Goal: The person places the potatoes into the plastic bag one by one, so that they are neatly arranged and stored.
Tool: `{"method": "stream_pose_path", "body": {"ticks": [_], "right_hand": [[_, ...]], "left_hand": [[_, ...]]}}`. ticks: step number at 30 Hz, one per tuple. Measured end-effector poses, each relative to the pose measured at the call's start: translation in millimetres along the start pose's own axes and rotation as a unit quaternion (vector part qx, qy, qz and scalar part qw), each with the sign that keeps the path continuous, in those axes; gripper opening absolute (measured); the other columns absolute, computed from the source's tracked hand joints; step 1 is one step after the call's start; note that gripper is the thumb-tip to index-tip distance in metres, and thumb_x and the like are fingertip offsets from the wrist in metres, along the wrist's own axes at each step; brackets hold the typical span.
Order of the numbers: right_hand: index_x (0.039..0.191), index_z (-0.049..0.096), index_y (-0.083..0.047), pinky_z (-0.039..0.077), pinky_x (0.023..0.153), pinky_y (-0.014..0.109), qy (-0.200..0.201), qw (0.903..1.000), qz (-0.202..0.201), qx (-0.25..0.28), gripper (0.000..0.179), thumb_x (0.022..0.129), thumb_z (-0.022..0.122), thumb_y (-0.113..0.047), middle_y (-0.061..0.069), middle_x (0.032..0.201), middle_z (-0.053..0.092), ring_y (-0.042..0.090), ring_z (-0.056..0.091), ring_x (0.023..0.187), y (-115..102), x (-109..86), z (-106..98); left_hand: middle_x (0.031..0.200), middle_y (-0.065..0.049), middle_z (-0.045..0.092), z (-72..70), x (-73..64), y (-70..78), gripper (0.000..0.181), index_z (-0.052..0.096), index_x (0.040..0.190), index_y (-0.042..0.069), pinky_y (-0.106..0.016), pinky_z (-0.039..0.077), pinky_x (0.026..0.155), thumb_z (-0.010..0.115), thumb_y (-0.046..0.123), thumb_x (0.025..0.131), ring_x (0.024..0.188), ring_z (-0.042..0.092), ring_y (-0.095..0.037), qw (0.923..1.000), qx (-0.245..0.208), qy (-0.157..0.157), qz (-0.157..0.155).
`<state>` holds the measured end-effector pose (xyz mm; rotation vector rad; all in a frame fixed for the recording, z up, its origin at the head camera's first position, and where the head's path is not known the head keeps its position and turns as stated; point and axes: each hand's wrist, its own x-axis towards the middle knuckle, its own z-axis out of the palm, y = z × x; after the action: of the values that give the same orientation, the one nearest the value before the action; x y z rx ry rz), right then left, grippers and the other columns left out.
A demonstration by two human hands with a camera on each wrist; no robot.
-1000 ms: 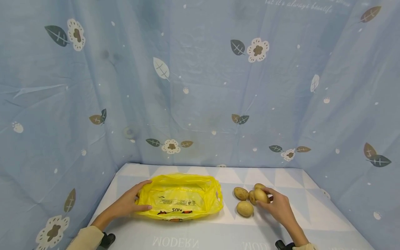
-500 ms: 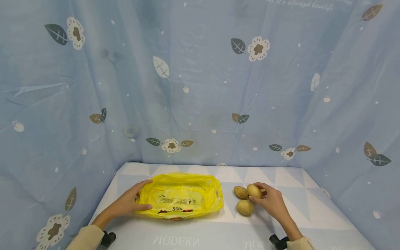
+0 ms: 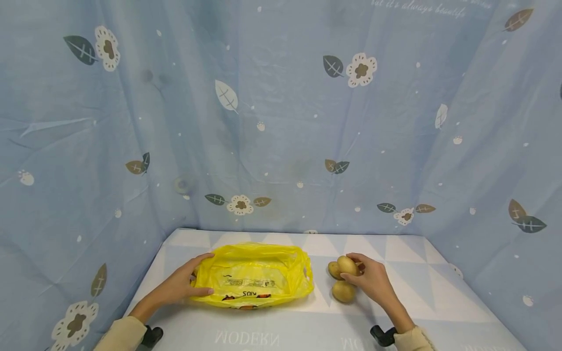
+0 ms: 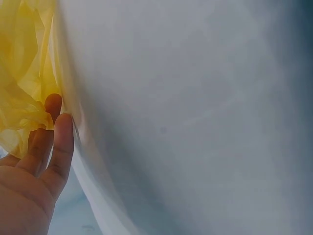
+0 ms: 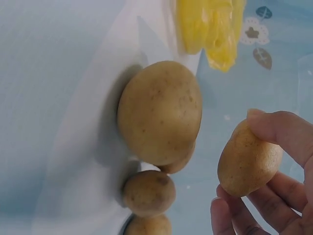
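Note:
A yellow plastic bag [image 3: 259, 287] with dark print lies mouth open on the table. My left hand [image 3: 177, 285] grips its left side, thumb at the front and fingers behind. In the left wrist view, fingers [image 4: 61, 147] reach round the gathered plastic. My right hand [image 3: 371, 280] pinches a potato [image 5: 249, 159] between thumb and fingertips, raised over the others. A big potato [image 5: 161, 112] lies nearest in the right wrist view, and smaller potatoes [image 5: 149, 193] sit beyond it. In the head view the held potato partly covers another potato [image 3: 333, 269].
The table [image 3: 439, 297] wears a white and pale blue cloth with triangles and lettering. Blue curtain [image 3: 281, 122] printed with flowers and leaves stands behind and at both sides. A strip of cloth separates the bag from the potatoes.
My right hand has lifted a potato from the right of the group and carried it leftward over the others. The left hand and bag have stayed in place.

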<state>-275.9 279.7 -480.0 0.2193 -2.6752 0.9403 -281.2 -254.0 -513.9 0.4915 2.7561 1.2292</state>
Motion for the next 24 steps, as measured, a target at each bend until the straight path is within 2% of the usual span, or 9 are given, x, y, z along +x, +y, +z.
{"method": "stream_pose_path", "body": {"ticks": [7, 11, 14, 18, 21, 24], "right_hand": [[0.124, 0.072, -0.01, 0.055, 0.07, 0.03, -0.012, 0.9998, 0.0, 0.014, 0.054, 0.076, 0.094, -0.022, 0.005, 0.116, 0.074, 0.016, 0.067, 0.087, -6, 3.9, 9], [0.123, 0.072, -0.011, 0.056, 0.073, 0.035, -0.01, 0.9998, -0.009, 0.011, 0.054, 0.075, 0.094, -0.021, 0.004, 0.115, 0.074, 0.016, 0.067, 0.087, -10, 6.2, 15], [0.123, 0.073, -0.012, 0.051, 0.081, 0.039, -0.004, 0.9997, -0.023, -0.001, 0.053, 0.075, 0.094, -0.022, 0.003, 0.114, 0.075, 0.016, 0.068, 0.086, -15, 7.5, 19], [0.123, 0.072, -0.012, 0.05, 0.08, 0.037, -0.014, 0.9995, -0.027, 0.005, 0.052, 0.076, 0.093, -0.022, 0.003, 0.116, 0.074, 0.014, 0.067, 0.086, -20, 9.8, 24], [0.123, 0.072, -0.011, 0.054, 0.072, 0.032, -0.026, 0.9993, -0.023, 0.017, 0.053, 0.076, 0.093, -0.023, 0.004, 0.117, 0.073, 0.014, 0.065, 0.086, -25, 12.7, 28], [0.123, 0.072, -0.013, 0.054, 0.072, 0.032, -0.026, 0.9992, -0.024, 0.016, 0.052, 0.076, 0.094, -0.024, 0.002, 0.117, 0.073, 0.014, 0.065, 0.087, -31, 15.2, 33]], "left_hand": [[0.16, -0.021, 0.036, 0.4, 0.4, -1.9, 0.095, 0.037, 0.158, 0.017, -0.047, 0.051, 0.092, 0.089, 0.039, 0.081, 0.128, 0.05, -0.035, 1.0, 0.007, 0.0, 0.004], [0.16, -0.021, 0.036, 1.0, 1.1, -3.4, 0.095, 0.037, 0.158, 0.016, -0.046, 0.051, 0.092, 0.089, 0.038, 0.081, 0.127, 0.051, -0.035, 1.0, 0.005, -0.001, 0.006], [0.16, -0.021, 0.036, 1.0, 1.1, -4.0, 0.095, 0.037, 0.158, 0.016, -0.045, 0.051, 0.091, 0.089, 0.038, 0.082, 0.125, 0.051, -0.034, 1.0, 0.003, -0.001, 0.007], [0.16, -0.021, 0.036, 0.8, 0.9, -4.0, 0.095, 0.037, 0.158, 0.015, -0.046, 0.051, 0.091, 0.089, 0.038, 0.082, 0.126, 0.051, -0.034, 0.9999, 0.003, -0.001, 0.009], [0.16, -0.021, 0.036, 0.6, 1.1, -3.0, 0.095, 0.037, 0.158, 0.015, -0.046, 0.051, 0.091, 0.089, 0.038, 0.081, 0.126, 0.05, -0.035, 0.9999, 0.004, 0.0, 0.01], [0.16, -0.02, 0.037, 0.5, 2.0, -1.9, 0.096, 0.037, 0.158, 0.015, -0.047, 0.051, 0.093, 0.089, 0.038, 0.081, 0.128, 0.05, -0.035, 1.0, 0.004, 0.0, 0.007]]}}
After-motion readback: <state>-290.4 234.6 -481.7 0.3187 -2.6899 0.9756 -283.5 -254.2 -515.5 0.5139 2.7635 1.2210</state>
